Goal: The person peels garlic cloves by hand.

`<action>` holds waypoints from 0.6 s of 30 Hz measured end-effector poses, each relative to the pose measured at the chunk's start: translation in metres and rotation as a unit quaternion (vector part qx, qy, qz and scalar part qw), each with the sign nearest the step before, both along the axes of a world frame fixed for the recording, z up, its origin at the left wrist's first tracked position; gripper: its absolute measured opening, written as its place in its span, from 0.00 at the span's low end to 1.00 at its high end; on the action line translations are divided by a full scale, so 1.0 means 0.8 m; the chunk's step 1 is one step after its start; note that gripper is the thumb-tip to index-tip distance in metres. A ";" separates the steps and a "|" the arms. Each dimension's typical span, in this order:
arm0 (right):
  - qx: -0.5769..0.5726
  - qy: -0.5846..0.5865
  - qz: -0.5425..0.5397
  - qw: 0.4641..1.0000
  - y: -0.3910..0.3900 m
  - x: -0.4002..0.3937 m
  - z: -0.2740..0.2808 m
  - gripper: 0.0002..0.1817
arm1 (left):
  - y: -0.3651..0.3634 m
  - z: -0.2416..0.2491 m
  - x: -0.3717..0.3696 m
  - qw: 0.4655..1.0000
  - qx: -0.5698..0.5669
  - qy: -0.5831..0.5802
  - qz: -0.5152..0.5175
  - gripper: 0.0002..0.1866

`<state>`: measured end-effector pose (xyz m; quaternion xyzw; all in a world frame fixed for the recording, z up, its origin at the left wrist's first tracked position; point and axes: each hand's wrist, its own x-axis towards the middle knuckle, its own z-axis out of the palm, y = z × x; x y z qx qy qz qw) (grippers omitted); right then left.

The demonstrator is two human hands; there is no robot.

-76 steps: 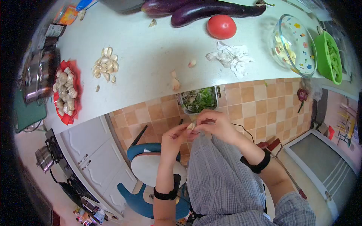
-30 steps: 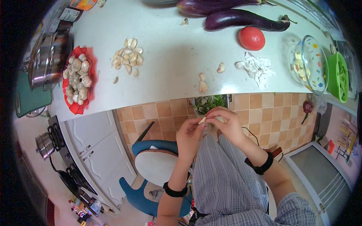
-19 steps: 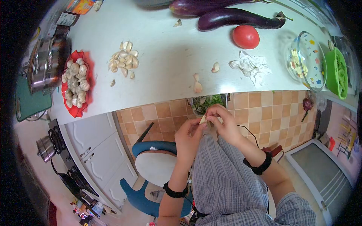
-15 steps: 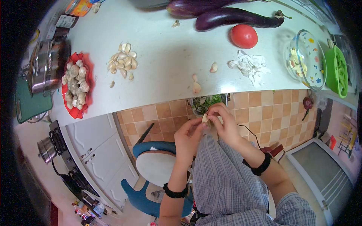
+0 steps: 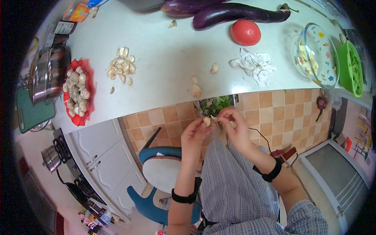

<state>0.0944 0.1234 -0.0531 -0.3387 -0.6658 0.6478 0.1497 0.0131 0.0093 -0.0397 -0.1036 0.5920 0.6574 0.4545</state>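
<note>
While both hands work just off its near edge, the white counter (image 5: 168, 51) spans nine to three o'clock of the view, twelve being the top. A steel pot (image 5: 49, 74) stands between nine and ten. Two purple eggplants (image 5: 239, 13) lie towards one. A flower-patterned glass bowl (image 5: 325, 58) holding pale pieces sits at two, and a red dish (image 5: 80, 119) of garlic bulbs (image 5: 76, 90) between nine and ten. Near the centre, the left hand (image 5: 196, 131) is nearly closed, thumb and fingertips gripping a garlic clove (image 5: 206, 121); the right hand (image 5: 235, 125), fingers curled, pinches a thin pale strip (image 5: 214, 118) just beside it. A red tomato (image 5: 246, 33) rests at one, beside the eggplants; crumpled white tissue (image 5: 254, 64) lies towards two. At ten, a white label (image 5: 64, 27) bears dark print too small to read. Towards ten, nearer the centre, is a pile of cloves (image 5: 122, 64). Smallest are the held clove and strip.
</note>
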 end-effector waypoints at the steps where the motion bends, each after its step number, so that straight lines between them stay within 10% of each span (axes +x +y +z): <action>1: -0.001 -0.001 -0.002 1.000 0.002 0.003 -0.002 0.03 | -0.002 -0.003 -0.001 1.000 0.015 -0.011 0.001 0.12; 10: 0.112 0.035 0.034 0.993 0.014 -0.002 0.008 0.11 | -0.009 -0.012 0.003 0.988 0.092 -0.115 0.055 0.13; 13: -0.011 -0.019 0.060 0.998 0.016 -0.003 0.013 0.10 | -0.011 -0.016 0.002 0.979 0.135 -0.145 0.050 0.14; 18: 0.198 -0.021 -0.022 0.980 0.011 -0.008 -0.009 0.10 | -0.007 -0.011 0.005 0.979 0.111 -0.157 0.069 0.14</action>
